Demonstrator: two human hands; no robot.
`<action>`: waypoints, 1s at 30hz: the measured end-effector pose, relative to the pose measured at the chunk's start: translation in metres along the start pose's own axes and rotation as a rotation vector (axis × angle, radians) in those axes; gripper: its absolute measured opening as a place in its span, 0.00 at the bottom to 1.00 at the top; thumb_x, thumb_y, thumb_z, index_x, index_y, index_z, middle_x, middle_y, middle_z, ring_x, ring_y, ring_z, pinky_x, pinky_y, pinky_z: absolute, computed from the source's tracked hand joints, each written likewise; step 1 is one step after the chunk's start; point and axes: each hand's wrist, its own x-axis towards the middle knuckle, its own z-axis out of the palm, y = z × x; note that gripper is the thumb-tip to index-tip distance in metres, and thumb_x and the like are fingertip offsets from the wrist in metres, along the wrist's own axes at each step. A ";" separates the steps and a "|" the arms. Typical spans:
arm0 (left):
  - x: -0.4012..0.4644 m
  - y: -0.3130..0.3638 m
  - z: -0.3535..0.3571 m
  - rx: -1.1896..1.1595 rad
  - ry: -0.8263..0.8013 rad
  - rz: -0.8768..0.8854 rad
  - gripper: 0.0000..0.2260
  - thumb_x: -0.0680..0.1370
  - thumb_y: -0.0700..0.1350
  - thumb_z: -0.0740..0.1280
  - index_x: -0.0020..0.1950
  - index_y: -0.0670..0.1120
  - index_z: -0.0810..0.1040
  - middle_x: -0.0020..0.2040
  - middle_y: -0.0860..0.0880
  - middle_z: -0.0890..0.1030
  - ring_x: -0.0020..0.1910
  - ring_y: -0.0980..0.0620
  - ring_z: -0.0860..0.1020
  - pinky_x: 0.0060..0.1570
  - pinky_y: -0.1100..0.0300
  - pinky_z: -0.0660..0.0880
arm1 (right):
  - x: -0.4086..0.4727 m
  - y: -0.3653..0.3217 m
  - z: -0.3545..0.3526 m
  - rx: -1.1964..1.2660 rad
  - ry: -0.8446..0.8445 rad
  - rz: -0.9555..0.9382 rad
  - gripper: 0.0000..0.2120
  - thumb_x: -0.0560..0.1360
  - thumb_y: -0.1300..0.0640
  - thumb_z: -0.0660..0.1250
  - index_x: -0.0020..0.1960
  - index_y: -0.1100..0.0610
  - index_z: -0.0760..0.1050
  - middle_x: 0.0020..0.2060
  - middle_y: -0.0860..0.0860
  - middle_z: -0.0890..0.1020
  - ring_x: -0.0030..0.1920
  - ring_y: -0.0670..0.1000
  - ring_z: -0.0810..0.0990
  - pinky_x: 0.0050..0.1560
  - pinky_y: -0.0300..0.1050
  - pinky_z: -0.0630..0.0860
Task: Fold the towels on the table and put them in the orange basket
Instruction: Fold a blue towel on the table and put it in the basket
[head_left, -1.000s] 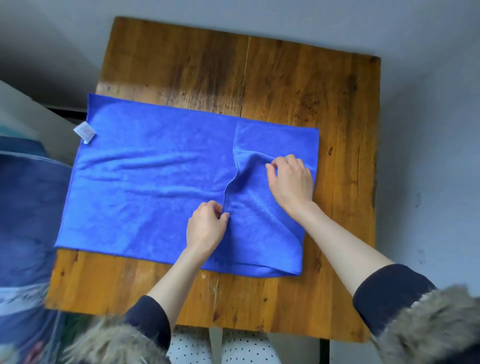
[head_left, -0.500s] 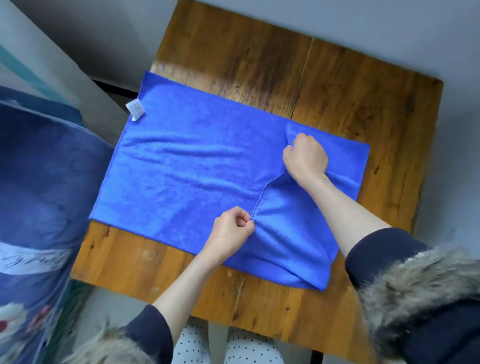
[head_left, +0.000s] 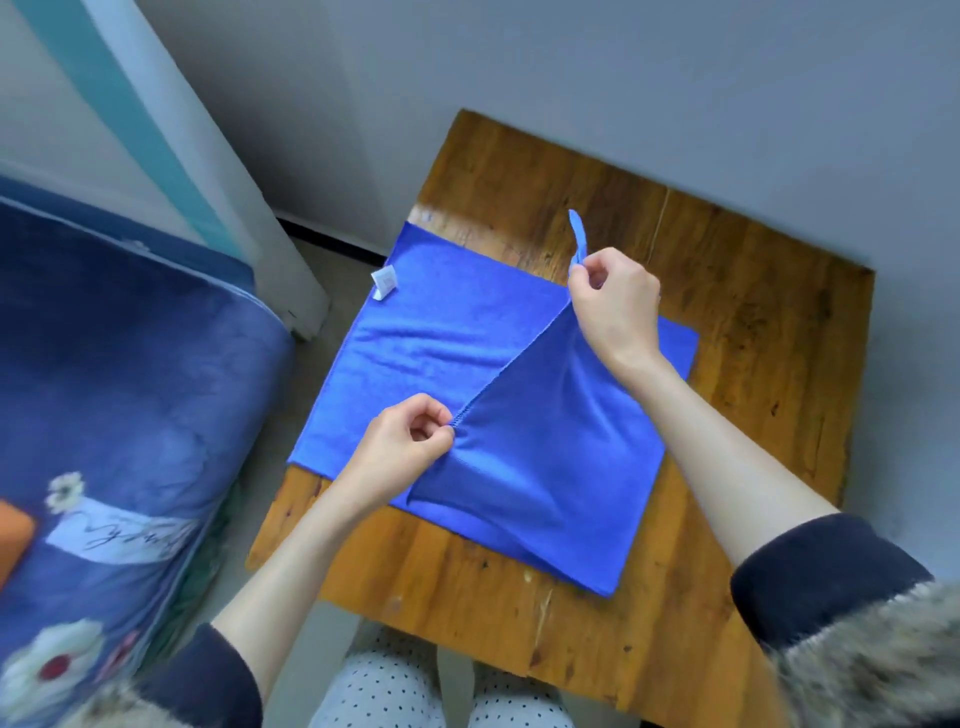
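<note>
A bright blue microfibre towel (head_left: 447, 332) lies spread across the worn brown wooden tabletop (head_left: 769, 332), its left edge hanging a little past the tabletop's left side. A small white label (head_left: 385, 281) sticks out from the towel's far left edge. The right part of the towel is lifted off the wood and drawn over the flat part, so that a stitched hem runs as a taut diagonal line between the two hands.

The left hand (head_left: 400, 447) is at the near end of that hem; its grip is pressed together, thumb and forefinger pinching the towel's edge. The right hand (head_left: 613, 301) is at the far end, raised above the cloth, its grip likewise pinching the towel, with a narrow blue tip of the corner poking up above the fingers (head_left: 587, 278). Both forearms are bare, with dark sleeves and grey fur cuffs pushed back.

Under the lifted flap the towel's lower layer stays flat on the tabletop, its near right corner reaching toward the front edge. To the left of the tabletop stands a bed with a dark blue flower-printed cover (head_left: 130, 374), and an orange shape (head_left: 13, 545) shows at the picture's left edge; what it is cannot be told. The person's dotted white trousers (head_left: 395, 686) show below the tabletop.
</note>
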 end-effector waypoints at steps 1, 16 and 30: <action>0.000 -0.002 -0.015 -0.008 0.025 -0.001 0.07 0.75 0.38 0.65 0.39 0.48 0.75 0.34 0.51 0.76 0.35 0.55 0.72 0.37 0.66 0.68 | 0.002 -0.013 0.006 0.018 0.000 -0.011 0.09 0.76 0.57 0.61 0.46 0.61 0.78 0.42 0.54 0.81 0.43 0.53 0.76 0.39 0.39 0.62; 0.021 -0.081 -0.064 0.335 0.288 -0.020 0.14 0.77 0.38 0.62 0.63 0.42 0.73 0.62 0.43 0.73 0.62 0.44 0.70 0.62 0.56 0.65 | -0.017 0.001 0.105 -0.317 -0.449 -0.028 0.19 0.80 0.57 0.56 0.68 0.61 0.67 0.66 0.59 0.71 0.67 0.59 0.66 0.65 0.52 0.65; 0.058 -0.072 -0.001 0.753 -0.046 0.161 0.19 0.80 0.47 0.59 0.70 0.46 0.66 0.74 0.46 0.61 0.74 0.46 0.56 0.71 0.40 0.54 | -0.075 0.115 0.060 -0.568 -0.504 0.231 0.30 0.79 0.42 0.53 0.76 0.45 0.45 0.76 0.46 0.40 0.76 0.52 0.40 0.68 0.68 0.55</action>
